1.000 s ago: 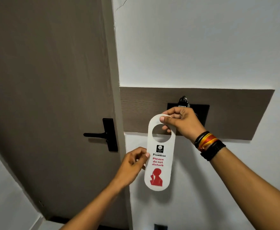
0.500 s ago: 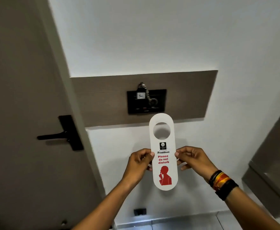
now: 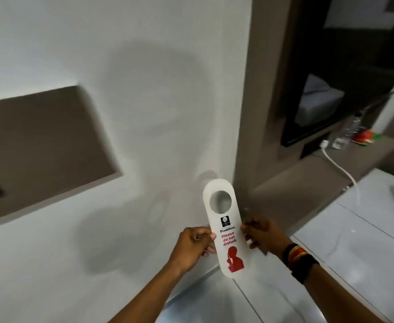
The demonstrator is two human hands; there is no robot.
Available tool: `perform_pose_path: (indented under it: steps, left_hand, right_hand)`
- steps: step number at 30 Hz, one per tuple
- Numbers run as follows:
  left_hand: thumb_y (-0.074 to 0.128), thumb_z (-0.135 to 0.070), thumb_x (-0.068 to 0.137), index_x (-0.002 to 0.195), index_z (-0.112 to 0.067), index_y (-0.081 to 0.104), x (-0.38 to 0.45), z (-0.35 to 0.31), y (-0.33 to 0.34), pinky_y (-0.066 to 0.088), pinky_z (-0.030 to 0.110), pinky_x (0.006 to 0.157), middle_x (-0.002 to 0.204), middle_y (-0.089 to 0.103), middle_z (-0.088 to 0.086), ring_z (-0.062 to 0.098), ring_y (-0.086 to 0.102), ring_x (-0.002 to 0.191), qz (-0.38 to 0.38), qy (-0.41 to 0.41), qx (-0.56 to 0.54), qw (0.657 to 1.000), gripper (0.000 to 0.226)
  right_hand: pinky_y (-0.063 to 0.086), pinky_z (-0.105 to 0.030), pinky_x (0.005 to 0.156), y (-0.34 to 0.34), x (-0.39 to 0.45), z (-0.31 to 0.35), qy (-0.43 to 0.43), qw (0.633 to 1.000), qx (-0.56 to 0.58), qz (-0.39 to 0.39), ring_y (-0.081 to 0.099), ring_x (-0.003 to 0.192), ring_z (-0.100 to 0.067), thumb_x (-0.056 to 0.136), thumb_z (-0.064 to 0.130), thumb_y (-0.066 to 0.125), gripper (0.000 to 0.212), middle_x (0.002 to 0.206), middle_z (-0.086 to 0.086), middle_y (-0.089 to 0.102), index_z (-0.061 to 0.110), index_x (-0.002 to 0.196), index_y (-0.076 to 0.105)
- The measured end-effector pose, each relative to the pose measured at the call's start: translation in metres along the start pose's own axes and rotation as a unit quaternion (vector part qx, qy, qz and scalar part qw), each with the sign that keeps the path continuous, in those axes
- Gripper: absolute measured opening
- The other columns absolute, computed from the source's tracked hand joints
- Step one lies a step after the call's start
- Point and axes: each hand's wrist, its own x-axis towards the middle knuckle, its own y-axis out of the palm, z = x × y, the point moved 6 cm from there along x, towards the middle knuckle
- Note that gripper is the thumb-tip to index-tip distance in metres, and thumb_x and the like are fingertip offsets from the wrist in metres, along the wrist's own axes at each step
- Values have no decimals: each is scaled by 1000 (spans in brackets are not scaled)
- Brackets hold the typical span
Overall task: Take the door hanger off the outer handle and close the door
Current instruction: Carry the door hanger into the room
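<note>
A white door hanger (image 3: pixel 225 231) with a round hole and red "Please do not disturb" print stands upright in front of me. My left hand (image 3: pixel 194 244) pinches its left edge. On the opposite edge my right hand (image 3: pixel 262 236), with coloured bands at the wrist, pinches it at the same height. The door and its handle are out of view.
A white wall (image 3: pixel 144 89) fills the left, with a brown wood panel (image 3: pixel 39 145) on it. To the right stands a brown partition (image 3: pixel 259 101), a desk (image 3: pixel 308 173) with a white cable, a water bottle (image 3: pixel 347 129) and coloured items. Pale floor tiles (image 3: pixel 366 241) lie below.
The view has swung right: the door and black handle left the frame and the room's desk came in. My right hand went from the hanger's top to its side, then both hands kept holding it.
</note>
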Motion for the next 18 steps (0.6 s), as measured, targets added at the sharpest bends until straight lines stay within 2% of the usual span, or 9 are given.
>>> perform_pose_path:
  steps: [2,4,6,8,10,13,15,17,18]
  left_hand:
    - [70,-25,98,112,-17,80,42,-2,59,67,36,80,107,85,-2,19,82,85,15,-28,-19,999,20]
    - [71,-24,97,112,-12,79,77,-3,110,66,39,80,108,84,4,22,82,84,33,-62,-38,997,21]
    - [71,-24,97,116,-12,78,103,-3,149,67,31,71,113,83,8,22,81,80,27,-96,-56,993,24]
    - [70,-24,98,120,-11,76,126,-1,179,63,23,61,117,81,10,17,78,75,30,-127,-76,989,27]
    - [67,-22,99,124,-11,75,146,3,203,63,23,58,122,79,13,20,78,80,41,-164,-97,981,28]
    - [65,-26,100,130,-14,70,171,10,225,67,36,79,131,75,11,31,76,110,47,-206,-107,972,32]
    - [64,-28,101,135,-18,66,185,15,233,65,46,93,137,72,9,34,71,120,46,-217,-109,969,36]
    - [63,-27,101,137,-19,64,198,15,238,63,49,96,138,71,10,34,71,121,38,-215,-123,968,37]
    - [62,-27,102,137,-19,64,202,15,239,63,49,96,138,71,10,33,71,121,33,-208,-131,969,36]
  right_hand:
    - [61,-31,59,-55,15,-31,34,999,8,-33,76,74,-24,99,11,66,5,89,-13,77,8,100,69]
    - [61,-30,57,-101,30,-59,62,995,18,-77,76,76,-25,98,10,67,5,89,-10,78,7,100,70]
    - [60,-29,54,-132,44,-81,94,989,22,-110,75,72,-23,97,6,67,7,84,-7,78,11,94,71]
    - [59,-32,58,-151,64,-102,127,984,20,-122,74,74,-27,97,4,67,14,84,-9,77,14,88,71]
    - [58,-34,61,-164,87,-121,158,978,24,-132,72,77,-30,97,4,67,12,90,-14,76,12,89,71]
    - [58,-35,62,-174,120,-140,179,970,23,-161,71,85,-36,96,6,68,7,100,-18,75,6,102,71]
    - [63,-47,77,-177,139,-145,187,967,8,-175,72,94,-41,96,7,69,4,104,-18,75,11,95,70]
    - [60,-56,92,-179,157,-150,195,962,-21,-192,72,96,-42,96,10,69,18,100,-15,74,19,80,67]
    - [60,-57,93,-180,160,-150,194,959,-32,-202,71,92,-40,97,11,67,25,96,-14,73,23,75,64]
